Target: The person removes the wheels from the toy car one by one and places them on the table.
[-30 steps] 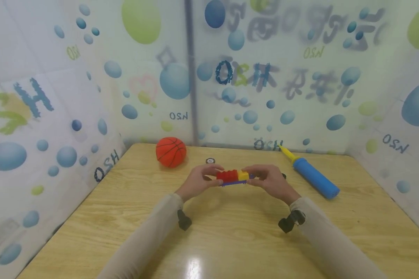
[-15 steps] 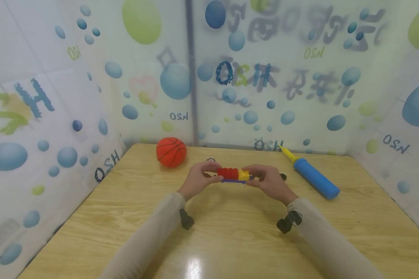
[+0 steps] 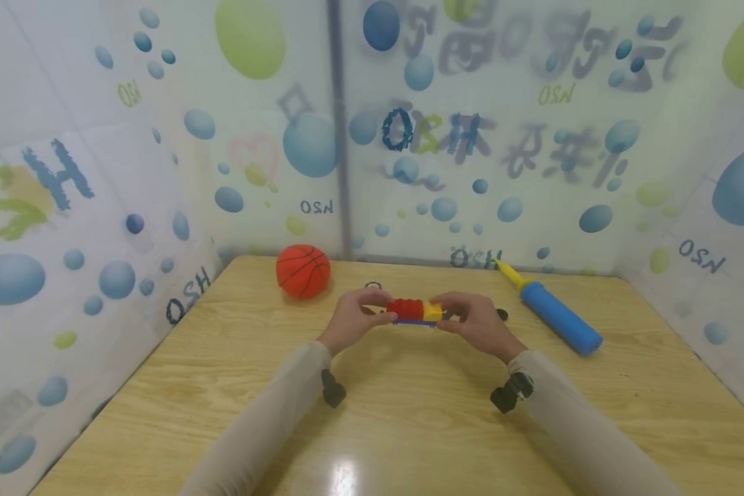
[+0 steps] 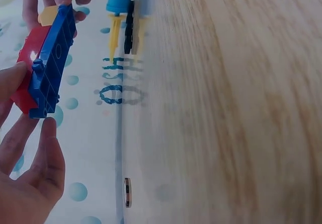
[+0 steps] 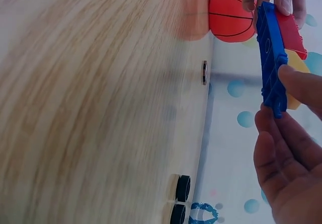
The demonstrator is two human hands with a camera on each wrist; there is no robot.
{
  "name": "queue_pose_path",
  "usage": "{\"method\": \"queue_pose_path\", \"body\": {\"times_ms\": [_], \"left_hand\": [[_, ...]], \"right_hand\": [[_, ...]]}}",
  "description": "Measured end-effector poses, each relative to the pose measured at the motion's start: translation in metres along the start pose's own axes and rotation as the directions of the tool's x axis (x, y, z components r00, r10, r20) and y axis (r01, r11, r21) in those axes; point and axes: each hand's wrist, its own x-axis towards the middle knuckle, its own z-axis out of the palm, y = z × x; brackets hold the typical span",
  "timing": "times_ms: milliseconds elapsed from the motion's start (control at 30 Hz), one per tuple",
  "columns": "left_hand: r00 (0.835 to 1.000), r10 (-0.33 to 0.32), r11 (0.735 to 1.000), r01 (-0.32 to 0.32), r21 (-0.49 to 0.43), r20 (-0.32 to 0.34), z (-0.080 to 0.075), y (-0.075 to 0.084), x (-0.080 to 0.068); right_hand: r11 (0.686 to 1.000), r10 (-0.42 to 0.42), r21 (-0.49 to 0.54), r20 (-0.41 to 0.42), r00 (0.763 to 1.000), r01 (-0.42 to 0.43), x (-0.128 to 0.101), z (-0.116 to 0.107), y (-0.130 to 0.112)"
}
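Both hands hold a toy block build in front of the person, raised over the table. Its long blue base (image 4: 53,63) carries a red block (image 3: 406,309) at the left and a yellow block (image 3: 432,312) at the right. The left hand (image 3: 355,320) pinches the red end, thumb at the near side. At the yellow end, the right hand (image 3: 480,325) grips with thumb and fingers. The base's ribbed underside shows in both wrist views, with no wheels on it.
An orange toy basketball (image 3: 303,271) stands at the back left of the wooden table (image 3: 409,427). A blue hand pump (image 3: 561,317) with a yellow nozzle lies at the right. Black wheel-like discs (image 5: 183,189) and a small round disc (image 5: 205,73) stand beyond the hands.
The block build has risen slightly and become more level, with the left hand shifting a little right. Over the last half second both hands stay almost still, gripping it.
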Motion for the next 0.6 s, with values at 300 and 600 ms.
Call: {"method": "queue_pose_path", "body": {"times_ms": [300,600], "left_hand": [[0.999,-0.044,0.999,0.043,0.013,0.023,0.002,-0.001,0.006],[0.998,-0.046,0.998,0.045,0.034,0.047,0.003,-0.009,0.013]], "right_hand": [[0.999,0.012,-0.048,0.023,1.0,-0.011,0.005,0.0,0.005],[0.995,0.021,-0.097,0.042,0.999,-0.017,0.012,0.005,0.008]]}}
